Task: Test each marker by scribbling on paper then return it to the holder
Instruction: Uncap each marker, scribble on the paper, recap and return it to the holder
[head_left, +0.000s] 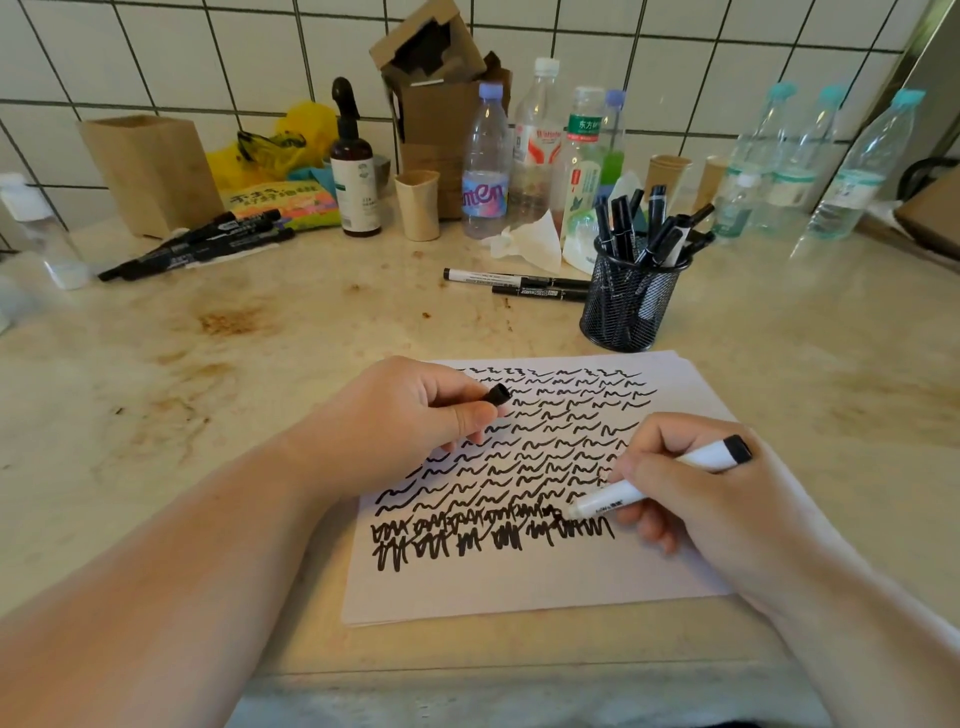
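The pale stained surface (260, 322) runs back to a tiled wall, carrying bottles, cardboard boxes and cups along its far edge. On its near part lies the paper (524, 587), most of it already filled with rows of black scribbles, with only a bare strip left along the near edge. Just beyond the paper's far right corner stands the black mesh holder (628, 301), packed with markers; two loose markers (519, 283) lie just to its left, and a pile of black markers (197, 247) sits well apart at the far left. The right hand (696, 499) pinches the white marker (660, 480) in a writing grip, its tip touching the paper at the lower rows of scribbles. The left hand (410, 415) rests over the paper's left side, its fingers curled round the black cap (498, 396), pinched between thumb and forefinger. The risks, as I judge them: the writing hand's heel could smear the fresh ink beneath it; with so little bare paper, a stroke might run onto the surface; and pushing the marker back among so many could tip the crowded holder.
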